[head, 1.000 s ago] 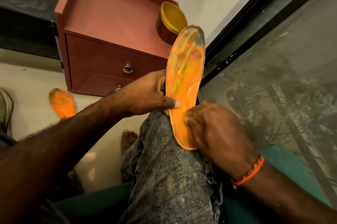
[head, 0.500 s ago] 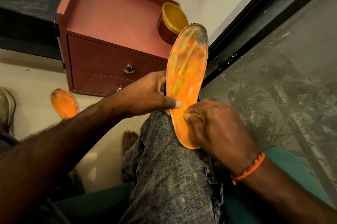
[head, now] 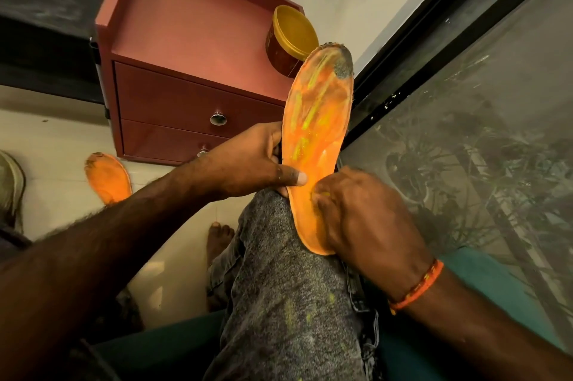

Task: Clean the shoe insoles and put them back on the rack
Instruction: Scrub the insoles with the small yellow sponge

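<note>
An orange insole point(head: 316, 120), streaked yellow and with a dark dirty patch at its toe, stands heel-down on my raised knee point(head: 279, 272). My left hand point(head: 248, 166) grips its left edge at mid-length, thumb lying across the face. My right hand point(head: 366, 219) covers the heel part, its curled fingertips pressing on the surface, and a small yellow bit shows under them. A second orange insole point(head: 108, 177) lies on the pale floor at the left, partly hidden by my left forearm.
A red-brown two-drawer cabinet point(head: 186, 39) stands ahead with a gold-lidded round tub point(head: 291, 36) on top, just behind the insole's toe. A black-framed glass pane point(head: 465, 132) runs along the right. A worn shoe point(head: 11, 185) shows at the left edge. My bare foot point(head: 218, 238) rests on the floor.
My right hand's fingertips have crept slightly up the insole's heel part. The insole and my left hand stay almost still on the knee.
</note>
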